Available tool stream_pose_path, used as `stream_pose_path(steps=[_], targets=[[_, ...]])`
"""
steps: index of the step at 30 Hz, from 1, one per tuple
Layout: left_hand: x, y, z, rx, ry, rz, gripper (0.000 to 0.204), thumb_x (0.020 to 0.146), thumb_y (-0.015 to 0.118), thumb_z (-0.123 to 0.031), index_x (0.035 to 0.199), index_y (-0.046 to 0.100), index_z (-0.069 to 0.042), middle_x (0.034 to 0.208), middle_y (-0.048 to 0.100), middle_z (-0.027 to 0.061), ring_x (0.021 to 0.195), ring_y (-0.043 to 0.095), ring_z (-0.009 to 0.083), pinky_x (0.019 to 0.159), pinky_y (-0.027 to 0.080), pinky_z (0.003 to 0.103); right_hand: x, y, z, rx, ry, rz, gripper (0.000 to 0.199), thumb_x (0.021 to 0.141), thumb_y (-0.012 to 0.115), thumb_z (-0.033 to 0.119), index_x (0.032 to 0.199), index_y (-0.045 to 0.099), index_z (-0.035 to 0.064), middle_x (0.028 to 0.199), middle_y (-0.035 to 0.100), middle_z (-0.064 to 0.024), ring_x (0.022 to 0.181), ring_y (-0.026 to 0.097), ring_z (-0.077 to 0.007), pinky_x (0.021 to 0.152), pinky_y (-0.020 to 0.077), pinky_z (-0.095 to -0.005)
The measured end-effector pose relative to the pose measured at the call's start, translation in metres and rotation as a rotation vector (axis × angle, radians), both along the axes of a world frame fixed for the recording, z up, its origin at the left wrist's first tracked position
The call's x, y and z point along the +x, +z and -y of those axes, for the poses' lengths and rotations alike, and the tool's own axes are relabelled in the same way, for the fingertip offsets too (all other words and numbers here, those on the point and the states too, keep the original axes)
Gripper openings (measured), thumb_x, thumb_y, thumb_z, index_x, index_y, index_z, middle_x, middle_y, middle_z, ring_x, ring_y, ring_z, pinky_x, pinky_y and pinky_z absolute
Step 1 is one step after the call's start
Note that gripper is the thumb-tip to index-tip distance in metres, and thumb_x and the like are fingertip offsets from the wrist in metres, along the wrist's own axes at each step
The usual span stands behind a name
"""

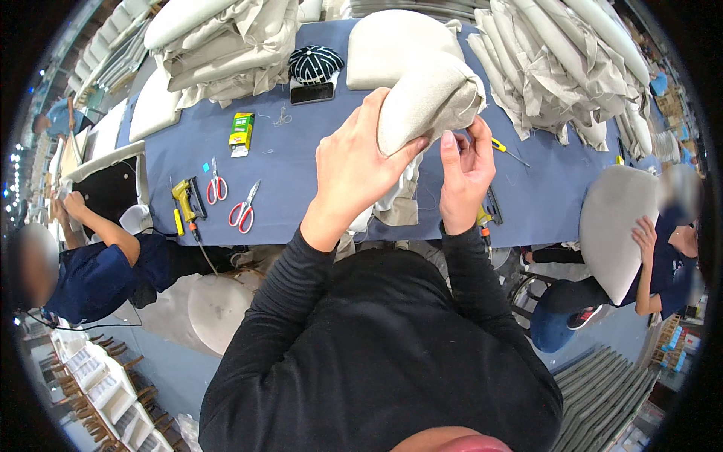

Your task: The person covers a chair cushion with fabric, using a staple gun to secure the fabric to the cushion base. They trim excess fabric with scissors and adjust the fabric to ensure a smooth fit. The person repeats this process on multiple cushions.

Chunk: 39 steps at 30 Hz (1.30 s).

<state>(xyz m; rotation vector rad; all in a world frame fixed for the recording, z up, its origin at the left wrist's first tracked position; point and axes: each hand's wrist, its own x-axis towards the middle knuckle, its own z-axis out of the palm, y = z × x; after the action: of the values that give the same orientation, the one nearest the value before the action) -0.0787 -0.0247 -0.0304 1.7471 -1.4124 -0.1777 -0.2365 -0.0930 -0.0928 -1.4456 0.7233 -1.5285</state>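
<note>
A beige fabric-covered cushion (422, 102) is held up above the table, tilted, with loose cloth folded at its right end. My left hand (358, 162) grips its left side, thumb underneath and fingers behind. At the folded right end, my right hand (468, 169) has its fingers curled against the cloth, the thumb beside them. Beneath my hands, more beige cloth (399, 203) hangs over the table's near edge. A yellow-handled screwdriver (509, 151) lies to the right of my right hand, and a staple gun (488, 212) is partly hidden below it.
On the blue table (294, 196) lie two red-handled scissors (242, 215), a yellow staple gun (185, 197), a green-yellow box (241, 134), a phone (312, 92) and a patterned cap (316, 65). Cushion stacks (226, 53) stand behind. Co-workers sit either side; one holds a grey cushion (619, 218).
</note>
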Motion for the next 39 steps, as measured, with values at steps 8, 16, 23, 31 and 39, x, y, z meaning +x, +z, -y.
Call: stream_pose_path(steps=[8, 16, 23, 31, 39], targets=[[0.128, -0.109, -0.018, 0.167, -0.240, -0.678, 0.039, 0.110, 0.066, -0.037, 0.128, 0.078, -0.005, 0.109, 0.082, 0.0080, 0.100, 0.077, 0.0193, 0.091, 0.060, 0.036, -0.002, 0.014, -0.005, -0.055, -0.352, -0.001, 0.045, 0.108, 0.069, 0.010, 0.149, 0.058, -0.0061, 0.138, 0.071, -0.0179, 0.118, 0.070, -0.0237, 0.103, 0.0569, -0.0394], [0.332, -0.386, -0.218, 0.682, 0.546, 0.101, 0.042, 0.095, 0.079, -0.037, 0.130, 0.078, -0.014, 0.120, 0.079, 0.0188, 0.112, 0.074, 0.0429, 0.095, 0.059, 0.053, -0.023, 0.000, 0.029, -0.117, -0.166, -0.082, 0.058, 0.104, 0.070, 0.006, 0.156, 0.051, -0.0119, 0.137, 0.071, -0.0190, 0.120, 0.068, -0.0210, 0.106, 0.0516, -0.0348], [0.354, -0.367, -0.224, 1.068, 0.444, -0.334, 0.035, 0.090, 0.086, -0.038, 0.097, 0.077, -0.006, 0.099, 0.078, 0.0117, 0.089, 0.076, 0.0272, 0.077, 0.059, 0.041, 0.015, 0.038, 0.015, -0.330, 0.010, -0.213, 0.037, 0.094, 0.077, 0.005, 0.128, 0.075, -0.0086, 0.158, 0.051, -0.0243, 0.145, 0.053, -0.0335, 0.122, 0.0397, -0.0470], [0.143, -0.122, -0.138, 0.123, -0.118, -0.995, 0.025, 0.091, 0.084, -0.018, 0.105, 0.068, -0.004, 0.085, 0.065, -0.0032, 0.074, 0.060, 0.0078, 0.068, 0.050, 0.030, 0.026, 0.054, -0.023, -0.513, -0.042, -0.495, 0.033, 0.082, 0.094, 0.022, 0.099, 0.083, -0.0038, 0.147, 0.056, -0.0261, 0.138, 0.057, -0.0396, 0.118, 0.0438, -0.0498], [0.015, -0.018, -0.134, 0.218, -0.727, -0.790, 0.048, 0.088, 0.074, -0.013, 0.130, 0.055, -0.003, 0.100, 0.072, 0.0103, 0.089, 0.073, 0.0258, 0.083, 0.056, 0.038, 0.048, 0.051, 0.043, -0.405, 0.413, -0.265, 0.030, 0.102, 0.077, 0.025, 0.095, 0.081, -0.0039, 0.160, 0.049, -0.0214, 0.147, 0.048, -0.0364, 0.126, 0.0290, -0.0490]])
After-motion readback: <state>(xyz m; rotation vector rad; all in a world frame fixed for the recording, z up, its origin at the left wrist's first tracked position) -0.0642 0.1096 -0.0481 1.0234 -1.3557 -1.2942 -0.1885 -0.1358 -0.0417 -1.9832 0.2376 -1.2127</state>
